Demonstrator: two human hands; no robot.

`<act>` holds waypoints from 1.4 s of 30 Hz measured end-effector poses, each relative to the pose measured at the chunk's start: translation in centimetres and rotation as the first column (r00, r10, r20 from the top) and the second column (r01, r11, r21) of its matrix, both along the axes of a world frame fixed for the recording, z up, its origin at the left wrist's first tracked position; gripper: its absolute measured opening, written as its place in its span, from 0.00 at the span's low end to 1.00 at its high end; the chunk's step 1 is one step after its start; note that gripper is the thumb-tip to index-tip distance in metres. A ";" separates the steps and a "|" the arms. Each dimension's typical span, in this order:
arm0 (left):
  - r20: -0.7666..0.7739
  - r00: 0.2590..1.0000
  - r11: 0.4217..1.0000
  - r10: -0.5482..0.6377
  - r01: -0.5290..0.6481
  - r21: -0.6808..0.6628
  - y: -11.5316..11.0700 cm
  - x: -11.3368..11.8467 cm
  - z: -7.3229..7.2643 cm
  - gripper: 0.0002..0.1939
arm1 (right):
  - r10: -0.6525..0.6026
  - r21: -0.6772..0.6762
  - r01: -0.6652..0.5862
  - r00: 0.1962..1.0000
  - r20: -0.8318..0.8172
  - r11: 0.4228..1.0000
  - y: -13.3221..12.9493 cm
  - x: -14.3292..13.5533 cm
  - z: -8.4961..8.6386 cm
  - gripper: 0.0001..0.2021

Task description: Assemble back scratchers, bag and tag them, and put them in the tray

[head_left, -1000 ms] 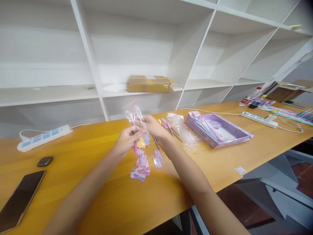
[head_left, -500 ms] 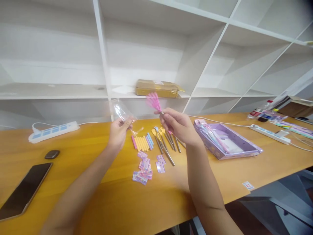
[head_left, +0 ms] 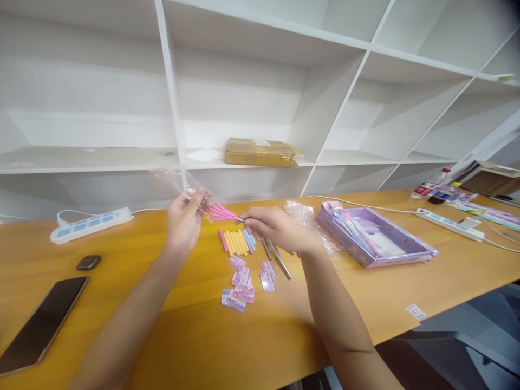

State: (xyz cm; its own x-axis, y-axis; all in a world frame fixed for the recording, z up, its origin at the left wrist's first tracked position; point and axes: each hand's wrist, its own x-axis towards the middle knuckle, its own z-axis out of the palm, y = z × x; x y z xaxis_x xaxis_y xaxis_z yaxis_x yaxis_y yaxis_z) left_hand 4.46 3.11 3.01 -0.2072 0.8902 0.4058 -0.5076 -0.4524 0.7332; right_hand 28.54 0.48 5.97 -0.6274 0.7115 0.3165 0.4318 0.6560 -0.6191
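Pinched in my left hand (head_left: 184, 219) is a clear plastic bag (head_left: 173, 181), its loose end spreading up and to the left. My right hand (head_left: 276, 230) grips the metal rod of a pink hand-shaped scratcher (head_left: 221, 212), whose fingers point left and touch the bag's opening. Whether they are inside it I cannot tell. Beneath my hands lies a row of pink, yellow and blue tubes (head_left: 236, 242). Metal rods (head_left: 281, 262) lie partly hidden under my right hand. Small printed cards (head_left: 242, 287) are piled nearer to me, with more cards (head_left: 267, 276) beside them.
A purple tray (head_left: 406, 238) holding packed items stands at the right, beside clear wrapping (head_left: 303, 214). On the left are a phone (head_left: 40, 319), a small black case (head_left: 88, 262) and a power strip (head_left: 91, 225). A taped parcel (head_left: 260, 153) rests on the shelf; bottles (head_left: 430, 187) stand far right.
My right hand has moved left and down, bringing the pink scratcher from upright to nearly level at the bag. My left hand has shifted slightly left with the bag.
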 end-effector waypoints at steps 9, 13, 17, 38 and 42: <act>-0.027 0.999 0.999 -0.045 0.045 0.020 -0.3 0.3 0.0 0.14 | -0.115 0.081 0.120 0.992 -0.059 0.990 0.1 -0.3 -0.1 0.15; -0.013 0.998 0.998 -0.061 0.061 0.016 -0.7 0.7 0.2 0.15 | -0.125 0.085 0.130 0.990 -0.057 0.988 0.0 -0.2 0.1 0.14; -0.027 0.994 0.994 -0.107 0.107 0.008 -1.1 0.9 0.3 0.15 | -0.162 0.055 0.165 0.985 -0.064 0.985 0.0 -0.1 0.0 0.13; -0.105 0.970 0.975 -0.220 0.216 -0.052 -1.9 3.4 -1.3 0.15 | -0.097 -0.029 0.092 0.960 -0.262 0.995 0.7 -1.2 -1.3 0.31; -0.085 0.973 0.976 -0.213 0.207 -0.074 -1.7 3.8 -1.8 0.17 | -0.101 -0.037 0.094 0.956 -0.274 0.995 0.7 -1.7 -1.6 0.37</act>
State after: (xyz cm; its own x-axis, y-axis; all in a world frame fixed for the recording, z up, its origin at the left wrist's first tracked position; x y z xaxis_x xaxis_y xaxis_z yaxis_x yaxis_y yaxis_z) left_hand 8.28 1.44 1.17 0.0223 0.9345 0.3552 -0.5154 -0.2936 0.8051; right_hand 26.86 1.16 4.36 -0.4453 0.7742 0.4498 0.3034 0.6031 -0.7377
